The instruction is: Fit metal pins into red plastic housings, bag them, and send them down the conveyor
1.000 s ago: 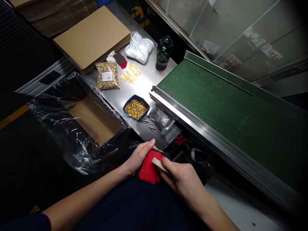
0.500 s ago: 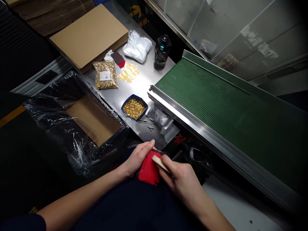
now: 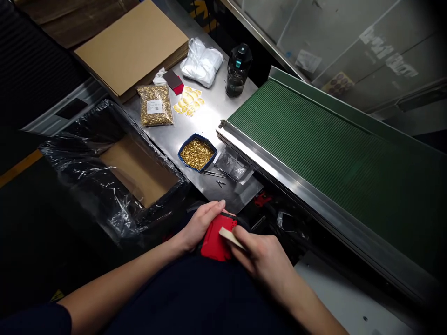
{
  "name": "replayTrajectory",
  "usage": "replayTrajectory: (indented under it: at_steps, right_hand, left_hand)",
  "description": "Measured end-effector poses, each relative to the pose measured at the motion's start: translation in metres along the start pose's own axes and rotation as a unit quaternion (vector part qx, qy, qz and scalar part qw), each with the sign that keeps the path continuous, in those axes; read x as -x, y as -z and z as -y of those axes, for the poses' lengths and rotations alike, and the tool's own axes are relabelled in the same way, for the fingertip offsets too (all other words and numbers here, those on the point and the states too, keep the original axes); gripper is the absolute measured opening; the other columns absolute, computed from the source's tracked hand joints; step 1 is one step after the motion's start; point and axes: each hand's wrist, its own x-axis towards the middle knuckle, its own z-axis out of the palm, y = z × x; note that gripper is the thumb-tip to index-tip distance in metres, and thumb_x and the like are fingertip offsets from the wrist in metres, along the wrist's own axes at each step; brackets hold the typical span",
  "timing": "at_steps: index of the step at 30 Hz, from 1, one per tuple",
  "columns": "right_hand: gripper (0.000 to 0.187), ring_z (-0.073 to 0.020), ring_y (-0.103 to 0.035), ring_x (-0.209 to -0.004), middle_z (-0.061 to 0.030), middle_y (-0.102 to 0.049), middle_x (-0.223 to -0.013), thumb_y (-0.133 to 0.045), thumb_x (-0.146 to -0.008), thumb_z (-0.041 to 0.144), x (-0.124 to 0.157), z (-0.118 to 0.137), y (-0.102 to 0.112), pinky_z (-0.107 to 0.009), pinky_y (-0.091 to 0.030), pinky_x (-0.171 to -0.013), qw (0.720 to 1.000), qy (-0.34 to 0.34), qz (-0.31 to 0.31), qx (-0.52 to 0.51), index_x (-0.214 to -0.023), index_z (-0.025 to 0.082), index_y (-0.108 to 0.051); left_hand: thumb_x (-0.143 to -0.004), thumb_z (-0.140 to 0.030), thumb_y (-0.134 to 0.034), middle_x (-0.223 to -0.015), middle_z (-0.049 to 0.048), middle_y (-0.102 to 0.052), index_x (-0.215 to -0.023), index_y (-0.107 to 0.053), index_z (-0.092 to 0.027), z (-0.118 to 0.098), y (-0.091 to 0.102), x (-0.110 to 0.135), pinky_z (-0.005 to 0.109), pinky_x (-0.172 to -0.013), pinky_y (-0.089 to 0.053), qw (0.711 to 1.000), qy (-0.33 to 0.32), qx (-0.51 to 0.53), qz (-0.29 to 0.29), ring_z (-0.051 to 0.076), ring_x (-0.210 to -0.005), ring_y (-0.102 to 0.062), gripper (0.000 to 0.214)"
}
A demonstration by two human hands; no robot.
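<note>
Close to my body, my left hand is closed around the edge of a flat red piece with a dark border, its thumb along the top. What exactly the red piece is, I cannot make out. My right hand pinches a pale, flat cloth-like strip between thumb and fingers. The strip's end lies over the face of the red piece; whether it presses on it is unclear. Beyond my hands, a blue tray full of small brass-coloured parts sits on the metal table.
A green conveyor belt slopes along the right. To the left stands a box lined with clear plastic. A bag of brass parts, cardboard sheets, a white plastic bundle, a dark bottle and tweezers lie around the table.
The pale strip has shifted slightly left and stays over the red piece. Both hands keep their hold. The whole view has moved a little.
</note>
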Motion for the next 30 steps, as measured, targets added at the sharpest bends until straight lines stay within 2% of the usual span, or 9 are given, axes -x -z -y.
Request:
replayTrajectory:
  at_steps: [4,8,12,16,20,24,27,30]
  right_hand:
    - [0.020,-0.0105,-0.038,-0.052,0.0064,-0.050,-0.067,-0.042,-0.104,0.031,0.003,-0.001,0.000,-0.025,-0.025,-0.053,1.000,-0.002,0.021,-0.014,-0.084,0.026,-0.039]
    - [0.020,-0.0106,-0.041,-0.056,0.0057,-0.053,-0.071,-0.044,-0.103,0.032,0.003,0.000,0.001,-0.025,-0.026,-0.056,1.000,0.002,0.025,-0.018,-0.085,0.026,-0.038]
    - [0.017,-0.0108,-0.042,-0.056,0.0059,-0.054,-0.072,-0.046,-0.103,0.030,0.004,-0.001,0.002,-0.026,-0.026,-0.056,0.998,0.019,0.053,-0.011,-0.088,0.026,-0.040]
    - [0.017,-0.0115,-0.045,-0.058,0.0048,-0.056,-0.073,-0.044,-0.104,0.033,0.004,-0.005,0.003,-0.026,-0.028,-0.057,1.000,0.015,0.017,0.012,-0.089,0.026,-0.042]
    - [0.012,-0.0121,-0.050,-0.057,0.0039,-0.060,-0.074,-0.047,-0.102,0.031,0.004,-0.004,0.002,-0.026,-0.028,-0.056,0.997,0.042,0.052,0.024,-0.091,0.026,-0.046]
    - [0.013,-0.0129,-0.052,-0.055,0.0029,-0.062,-0.072,-0.047,-0.102,0.033,-0.001,0.001,0.000,-0.026,-0.029,-0.054,0.997,0.032,0.026,0.065,-0.091,0.026,-0.049]
    - [0.015,-0.0128,-0.054,-0.053,0.0016,-0.064,-0.071,-0.045,-0.103,0.033,-0.008,0.009,0.000,-0.025,-0.029,-0.052,0.996,0.049,0.014,0.076,-0.092,0.025,-0.053]
    - [0.018,-0.0130,-0.057,-0.054,-0.0002,-0.067,-0.072,-0.047,-0.102,0.036,-0.004,0.007,0.004,-0.024,-0.033,-0.052,0.999,0.028,-0.027,0.023,-0.095,0.024,-0.058]
  left_hand:
    - [-0.091,-0.058,-0.058,-0.084,0.0065,-0.074,-0.084,-0.067,-0.015,0.000,0.000,0.000,0.029,-0.072,-0.050,1.000,0.014,-0.004,0.000,0.020,-0.077,-0.067,0.045]
    - [-0.093,-0.057,-0.056,-0.092,0.0088,-0.076,-0.085,-0.067,-0.015,0.000,-0.001,0.000,0.030,-0.076,-0.051,1.000,0.001,0.003,0.017,0.022,-0.083,-0.068,0.044]
    - [-0.091,-0.056,-0.059,-0.094,0.0088,-0.076,-0.085,-0.067,-0.015,-0.001,-0.002,-0.001,0.028,-0.072,-0.049,1.000,0.003,-0.011,0.028,0.019,-0.078,-0.067,0.043]
    - [-0.090,-0.058,-0.060,-0.091,0.0074,-0.076,-0.085,-0.066,-0.016,-0.001,-0.002,-0.001,0.029,-0.073,-0.049,1.000,0.009,0.001,0.022,0.021,-0.081,-0.068,0.043]
    - [-0.090,-0.058,-0.061,-0.090,0.0076,-0.075,-0.085,-0.066,-0.015,-0.001,-0.001,-0.002,0.028,-0.070,-0.048,1.000,0.008,-0.013,0.027,0.018,-0.076,-0.066,0.044]
    - [-0.090,-0.057,-0.061,-0.096,0.0090,-0.076,-0.086,-0.067,-0.014,0.000,0.000,-0.003,0.028,-0.071,-0.047,1.000,0.003,-0.018,0.020,0.019,-0.078,-0.066,0.043]
    - [-0.090,-0.056,-0.062,-0.096,0.0093,-0.076,-0.085,-0.067,-0.014,-0.001,0.001,-0.003,0.028,-0.071,-0.047,0.999,0.004,-0.019,0.030,0.019,-0.078,-0.066,0.042]
    - [-0.091,-0.054,-0.061,-0.102,0.0112,-0.076,-0.085,-0.066,-0.014,-0.004,0.002,-0.002,0.028,-0.073,-0.048,0.999,-0.007,-0.008,0.038,0.019,-0.082,-0.066,0.041]
